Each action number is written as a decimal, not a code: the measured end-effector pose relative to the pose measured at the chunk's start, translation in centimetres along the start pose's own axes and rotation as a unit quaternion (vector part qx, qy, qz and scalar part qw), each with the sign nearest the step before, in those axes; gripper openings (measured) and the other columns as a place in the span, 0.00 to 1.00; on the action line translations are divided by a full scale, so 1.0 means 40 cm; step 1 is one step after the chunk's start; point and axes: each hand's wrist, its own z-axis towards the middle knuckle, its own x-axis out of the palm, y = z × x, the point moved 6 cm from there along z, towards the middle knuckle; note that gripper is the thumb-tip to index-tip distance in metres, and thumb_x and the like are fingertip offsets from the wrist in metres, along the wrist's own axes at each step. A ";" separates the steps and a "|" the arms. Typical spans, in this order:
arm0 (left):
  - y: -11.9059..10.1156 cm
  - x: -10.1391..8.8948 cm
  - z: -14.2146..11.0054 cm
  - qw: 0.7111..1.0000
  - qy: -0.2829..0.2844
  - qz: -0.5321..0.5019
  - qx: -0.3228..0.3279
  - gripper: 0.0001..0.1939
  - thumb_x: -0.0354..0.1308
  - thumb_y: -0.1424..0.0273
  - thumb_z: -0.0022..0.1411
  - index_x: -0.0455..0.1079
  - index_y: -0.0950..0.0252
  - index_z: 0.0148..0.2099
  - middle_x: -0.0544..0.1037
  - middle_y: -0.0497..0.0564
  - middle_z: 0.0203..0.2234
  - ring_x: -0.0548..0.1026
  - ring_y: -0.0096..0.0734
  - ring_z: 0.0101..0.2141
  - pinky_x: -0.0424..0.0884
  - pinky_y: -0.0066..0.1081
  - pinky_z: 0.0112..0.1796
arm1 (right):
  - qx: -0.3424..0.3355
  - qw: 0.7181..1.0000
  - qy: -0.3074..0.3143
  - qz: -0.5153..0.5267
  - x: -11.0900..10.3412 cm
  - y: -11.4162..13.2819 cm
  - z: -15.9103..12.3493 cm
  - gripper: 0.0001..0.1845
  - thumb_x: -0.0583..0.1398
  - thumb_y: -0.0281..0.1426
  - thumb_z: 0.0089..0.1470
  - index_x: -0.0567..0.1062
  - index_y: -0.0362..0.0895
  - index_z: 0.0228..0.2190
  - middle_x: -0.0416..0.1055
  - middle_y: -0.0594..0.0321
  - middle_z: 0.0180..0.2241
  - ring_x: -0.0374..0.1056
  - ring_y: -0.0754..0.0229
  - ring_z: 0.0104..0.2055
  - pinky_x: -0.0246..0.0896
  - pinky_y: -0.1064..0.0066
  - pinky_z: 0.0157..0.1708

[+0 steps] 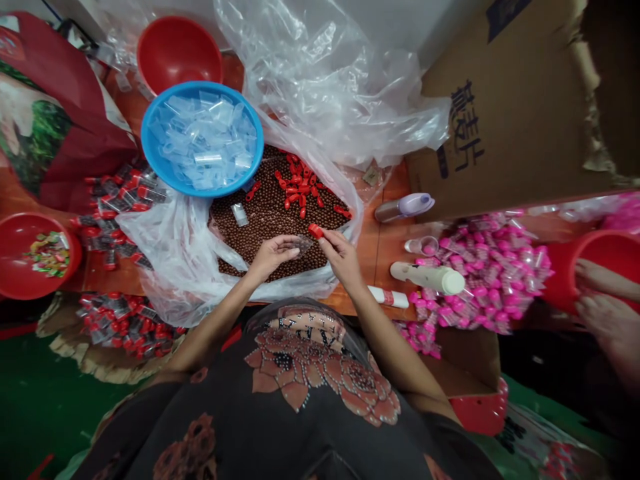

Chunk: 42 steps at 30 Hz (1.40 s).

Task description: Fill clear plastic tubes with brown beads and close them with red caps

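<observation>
My left hand (275, 256) is closed on a small clear plastic container (303, 245), held low over a heap of brown beads (255, 233). Just right of it, my right hand (341, 257) pinches a red cap (315, 231) between thumb and fingertips. Cap and container are close but apart. The beads lie in an opened white plastic bag (185, 233). On top of them rest a pile of red caps (301, 183) and a loose clear container (239, 215). A blue basin (150, 157) full of clear containers stands at the beads' upper left edge.
Red-capped filled containers (120, 327) are heaped at left, near a red bowl (75, 257) of colourful pieces. Pink-capped containers (495, 273) lie at right, beside two bottles (435, 277). A cardboard box (520, 113) stands behind them. Another person's hands (607, 313) are at far right.
</observation>
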 end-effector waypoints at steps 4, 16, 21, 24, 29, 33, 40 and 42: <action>-0.004 0.002 -0.001 1.000 -0.018 0.008 0.020 0.21 0.69 0.65 0.48 0.75 0.67 0.44 0.81 0.54 0.40 0.77 0.36 0.41 0.75 0.37 0.43 | -0.070 0.988 0.055 -0.128 0.016 0.038 -0.010 0.19 0.53 0.35 0.63 0.72 0.57 0.53 0.74 0.63 0.51 0.68 0.53 0.50 0.60 0.51 0.52; -0.006 -0.003 -0.013 0.996 -0.049 0.053 0.045 0.18 0.69 0.67 0.47 0.77 0.66 0.42 0.81 0.50 0.32 0.76 0.30 0.31 0.74 0.32 0.37 | -0.144 0.974 0.057 -0.163 0.012 0.052 -0.041 0.17 0.52 0.34 0.64 0.72 0.55 0.52 0.74 0.63 0.50 0.69 0.53 0.50 0.61 0.54 0.49; 0.011 0.015 -0.017 0.996 -0.062 0.032 0.048 0.17 0.69 0.67 0.46 0.75 0.66 0.40 0.80 0.50 0.33 0.76 0.30 0.33 0.72 0.32 0.39 | -0.110 0.968 0.064 -0.214 0.032 0.040 -0.037 0.29 0.62 0.44 0.55 0.67 0.49 0.56 0.72 0.56 0.52 0.65 0.47 0.53 0.59 0.52 0.53; 0.027 0.023 -0.021 0.996 -0.079 -0.003 0.047 0.17 0.70 0.67 0.46 0.73 0.66 0.39 0.79 0.50 0.33 0.76 0.30 0.34 0.72 0.31 0.39 | -0.121 0.968 0.063 -0.212 0.042 0.036 -0.036 0.28 0.60 0.43 0.57 0.66 0.47 0.57 0.71 0.54 0.52 0.65 0.47 0.52 0.60 0.53 0.53; 0.031 0.020 -0.039 0.993 -0.104 -0.037 0.052 0.17 0.70 0.67 0.45 0.72 0.67 0.37 0.79 0.49 0.32 0.75 0.28 0.33 0.71 0.29 0.38 | -0.132 0.968 0.092 -0.192 0.067 0.021 -0.045 0.31 0.61 0.42 0.56 0.63 0.50 0.59 0.70 0.54 0.53 0.65 0.46 0.53 0.60 0.51 0.53; 0.026 0.032 -0.048 0.994 -0.101 -0.035 0.038 0.19 0.69 0.61 0.48 0.70 0.66 0.37 0.77 0.47 0.30 0.74 0.25 0.32 0.71 0.26 0.36 | -0.165 0.963 0.114 -0.180 0.094 0.027 -0.067 0.38 0.63 0.45 0.53 0.59 0.46 0.60 0.66 0.49 0.54 0.63 0.44 0.55 0.59 0.48 0.54; 0.049 0.065 -0.035 0.990 -0.051 -0.105 -0.077 0.21 0.54 0.52 0.61 0.66 0.65 0.42 0.73 0.47 0.24 0.71 0.26 0.22 0.69 0.26 0.23 | -0.076 0.987 0.135 -0.051 0.087 0.006 -0.074 0.40 0.68 0.46 0.45 0.64 0.50 0.58 0.64 0.55 0.51 0.63 0.50 0.54 0.62 0.52 0.55; 0.043 0.064 -0.036 0.992 -0.053 -0.086 -0.069 0.18 0.52 0.55 0.62 0.66 0.64 0.45 0.71 0.45 0.23 0.68 0.24 0.19 0.65 0.23 0.19 | 0.005 0.992 0.112 0.059 0.077 -0.019 -0.068 0.36 0.68 0.45 0.45 0.66 0.51 0.55 0.68 0.58 0.45 0.68 0.54 0.48 0.66 0.56 0.50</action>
